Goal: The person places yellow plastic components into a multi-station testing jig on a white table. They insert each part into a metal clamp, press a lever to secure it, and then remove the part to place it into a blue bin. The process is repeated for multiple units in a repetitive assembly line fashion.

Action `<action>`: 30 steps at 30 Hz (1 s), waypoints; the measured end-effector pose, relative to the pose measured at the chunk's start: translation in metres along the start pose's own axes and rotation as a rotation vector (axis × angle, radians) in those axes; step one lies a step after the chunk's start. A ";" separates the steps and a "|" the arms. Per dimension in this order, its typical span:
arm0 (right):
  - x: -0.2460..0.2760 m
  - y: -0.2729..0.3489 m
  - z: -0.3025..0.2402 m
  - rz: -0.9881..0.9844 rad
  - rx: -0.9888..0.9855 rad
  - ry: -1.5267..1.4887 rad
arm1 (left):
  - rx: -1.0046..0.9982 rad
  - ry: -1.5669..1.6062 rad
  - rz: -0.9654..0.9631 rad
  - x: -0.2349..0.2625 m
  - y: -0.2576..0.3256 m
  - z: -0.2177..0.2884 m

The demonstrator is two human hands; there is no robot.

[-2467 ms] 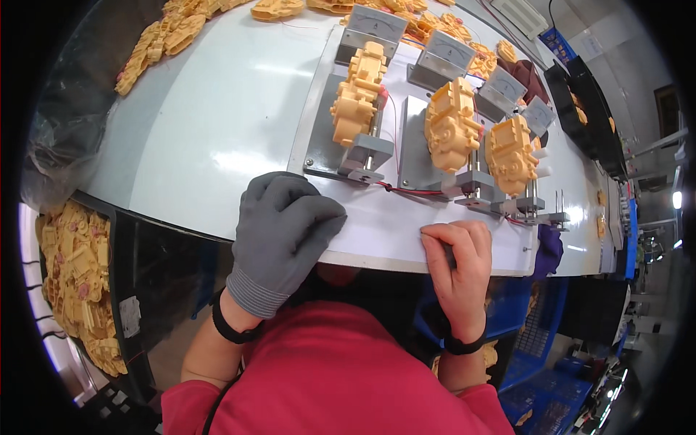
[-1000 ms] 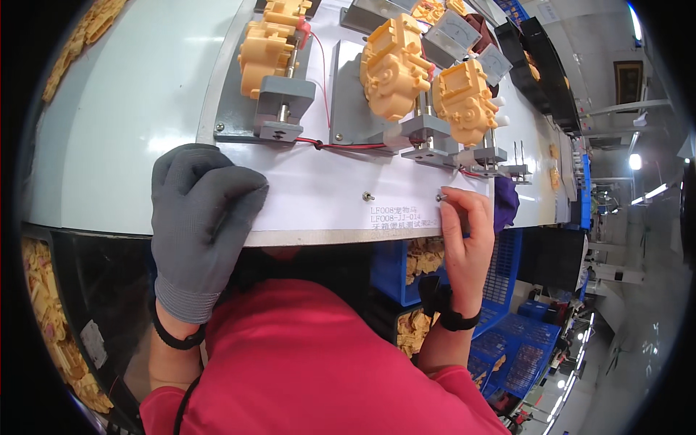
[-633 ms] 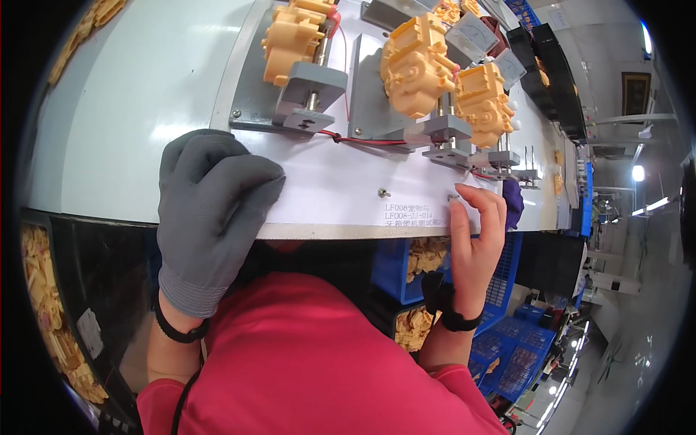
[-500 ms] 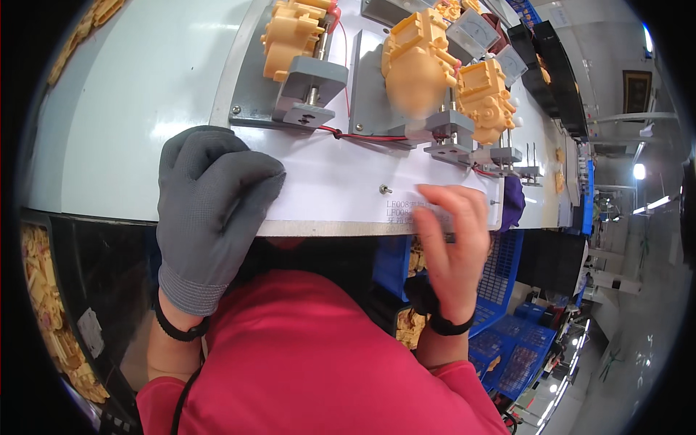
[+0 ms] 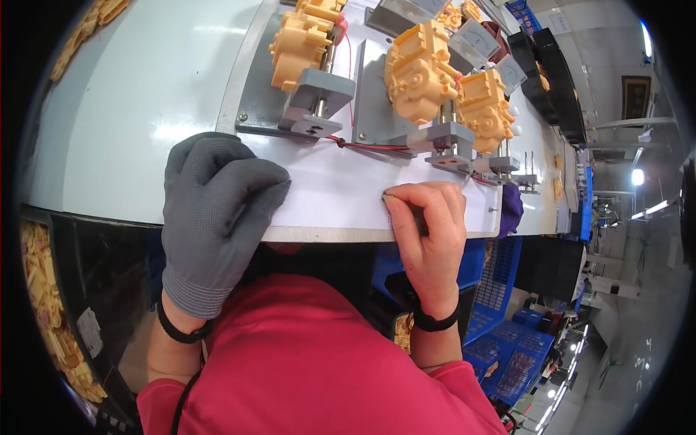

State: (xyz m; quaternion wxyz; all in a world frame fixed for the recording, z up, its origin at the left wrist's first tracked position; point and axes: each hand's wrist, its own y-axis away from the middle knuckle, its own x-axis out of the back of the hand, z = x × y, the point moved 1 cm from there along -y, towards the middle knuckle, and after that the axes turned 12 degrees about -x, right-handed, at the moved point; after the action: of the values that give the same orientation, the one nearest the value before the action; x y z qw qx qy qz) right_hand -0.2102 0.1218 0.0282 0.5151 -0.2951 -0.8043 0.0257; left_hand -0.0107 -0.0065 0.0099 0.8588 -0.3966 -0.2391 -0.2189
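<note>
My left hand (image 5: pixel 210 210), in a grey knit glove, rests with curled fingers on the near edge of a white fixture board (image 5: pixel 341 192) and holds nothing. My bare right hand (image 5: pixel 429 228) is bent over the same edge further right, fingertips pressed together on the board; whether they pinch something small I cannot tell. Behind the hands, three yellow plastic gearbox housings (image 5: pixel 419 72) sit on grey metal jigs (image 5: pixel 319 94), joined by red wires (image 5: pixel 370 145).
The board lies on a pale round-edged worktable (image 5: pixel 138 109). Yellow parts fill a bin at the lower left (image 5: pixel 51 319). Blue crates (image 5: pixel 507 355) stand under the table on the right. Dark trays (image 5: pixel 544 65) run along the far right.
The view has tipped down and closer to the board. My right hand slid left along the board's front edge and curled its fingers; my left hand stayed on the edge.
</note>
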 end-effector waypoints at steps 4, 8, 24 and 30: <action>0.001 0.000 0.001 0.009 0.010 0.002 | -0.008 -0.010 -0.010 0.000 -0.001 0.000; -0.001 0.000 0.002 0.012 0.011 -0.012 | -0.007 -0.005 -0.011 0.001 -0.001 -0.001; 0.050 0.016 0.048 0.036 -0.264 0.081 | -0.003 0.009 0.028 -0.002 0.000 0.000; 0.047 0.018 0.054 0.019 -0.339 0.027 | -0.015 -0.005 0.012 -0.002 -0.002 0.000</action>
State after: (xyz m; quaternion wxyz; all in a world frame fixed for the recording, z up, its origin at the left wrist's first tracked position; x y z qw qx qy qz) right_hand -0.2617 0.1741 0.0349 0.4684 -0.3857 -0.7873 -0.1096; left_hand -0.0128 -0.0073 0.0097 0.8567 -0.4049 -0.2371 -0.2144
